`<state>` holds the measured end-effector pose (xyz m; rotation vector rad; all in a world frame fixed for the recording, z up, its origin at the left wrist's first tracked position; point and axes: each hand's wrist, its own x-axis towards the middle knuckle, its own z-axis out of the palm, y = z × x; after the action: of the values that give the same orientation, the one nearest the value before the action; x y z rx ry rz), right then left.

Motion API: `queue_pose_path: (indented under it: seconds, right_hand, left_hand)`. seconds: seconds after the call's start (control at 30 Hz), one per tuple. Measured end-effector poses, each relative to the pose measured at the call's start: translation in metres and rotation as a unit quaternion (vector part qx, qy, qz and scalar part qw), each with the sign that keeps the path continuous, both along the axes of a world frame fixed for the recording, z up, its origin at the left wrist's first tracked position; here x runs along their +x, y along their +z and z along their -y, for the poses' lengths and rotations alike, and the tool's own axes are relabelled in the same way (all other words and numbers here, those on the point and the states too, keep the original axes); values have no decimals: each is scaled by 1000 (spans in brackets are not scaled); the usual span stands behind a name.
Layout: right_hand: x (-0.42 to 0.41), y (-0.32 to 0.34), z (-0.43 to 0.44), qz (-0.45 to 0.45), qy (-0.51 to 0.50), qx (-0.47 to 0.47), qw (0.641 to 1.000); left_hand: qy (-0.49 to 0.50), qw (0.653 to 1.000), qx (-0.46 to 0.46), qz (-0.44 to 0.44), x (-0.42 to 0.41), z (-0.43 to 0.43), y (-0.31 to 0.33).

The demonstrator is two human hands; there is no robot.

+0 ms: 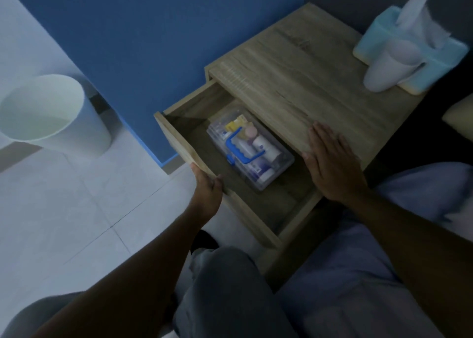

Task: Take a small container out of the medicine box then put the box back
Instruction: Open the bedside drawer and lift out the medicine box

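Note:
A clear plastic medicine box (277, 170) with a blue handle lies in the open wooden drawer (176, 138) of a bedside cabinet. Its lid is closed, and several small bottles and packets show through it. My left hand (206, 192) grips the drawer's front panel from below and outside. My right hand (332, 166) rests flat, fingers apart, on the front edge of the cabinet top (294, 82), just right of the box.
A blue tissue box (440, 56) and a white cup (384, 69) stand at the far right of the cabinet top. A white waste bin (51, 112) sits on the tiled floor to the left. A blue wall panel (153, 30) stands behind. My knees are below.

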<state>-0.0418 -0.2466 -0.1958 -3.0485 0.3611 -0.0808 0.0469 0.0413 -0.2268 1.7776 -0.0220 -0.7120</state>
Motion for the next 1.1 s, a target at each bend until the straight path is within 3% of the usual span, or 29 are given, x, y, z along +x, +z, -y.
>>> queue_pose_path:
  seconds: [0.2,0.43,0.53,0.6,0.67,0.77,0.87,1.1]
  right_hand:
    - [0,8,-6,-37,-19,28,999]
    - [7,10,-14,-123,-98,77,985]
    - [0,13,-41,-80,-108,98,986]
    - [-15,13,-72,-10,-46,112,993]
    - [-24,11,-101,21,-1,154,988]
    - [-15,7,-128,16,-49,244,968]
    - [6,-1,-138,-12,-119,246,962]
    - [28,-26,-136,-67,-198,208,956]
  left_hand:
    - [-9,1000,22,-9,-2,-23,-1]
    - [3,992,94,-85,-4,-29,30]
    - [50,994,89,-30,-1,-20,43]
    - [60,988,126,67,3,-16,53]
    - [15,965,183,185,12,-13,61]
    - [-93,922,254,276,34,-4,71]
    - [-177,912,272,250,55,11,69]
    - [-216,915,285,185,96,28,41]
